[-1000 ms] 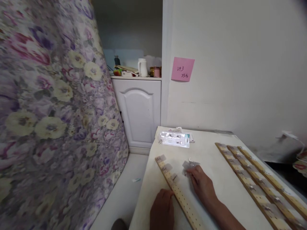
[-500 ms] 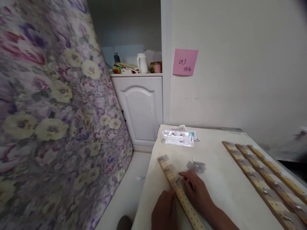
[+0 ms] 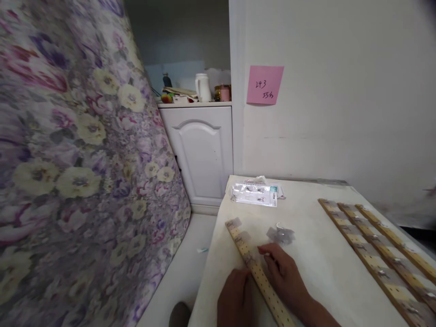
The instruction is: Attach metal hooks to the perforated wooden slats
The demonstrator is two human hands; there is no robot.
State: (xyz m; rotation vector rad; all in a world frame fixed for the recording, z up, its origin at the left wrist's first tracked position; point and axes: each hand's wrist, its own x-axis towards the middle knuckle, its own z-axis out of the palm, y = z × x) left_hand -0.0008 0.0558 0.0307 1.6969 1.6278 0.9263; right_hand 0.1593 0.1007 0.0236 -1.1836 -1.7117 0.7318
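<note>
The holed strip point(image 3: 261, 279) lies on the counter point(image 3: 316, 254) between both hands, slanting from far left to near right. The curled left hand point(image 3: 234, 293) touches its left edge; the bent-fingered right hand point(image 3: 282, 271) sits just right, nearer the hook pile point(image 3: 281, 235) beyond. Whether either grips is hidden; the strip's near end is cut off.

Above the bench point(image 3: 306, 222), a pink note point(image 3: 265, 85) on the wall point(image 3: 323, 104) reads "243", handwritten, over characters hard to make out; print on the bench's packet point(image 3: 252, 195) is illegible.
</note>
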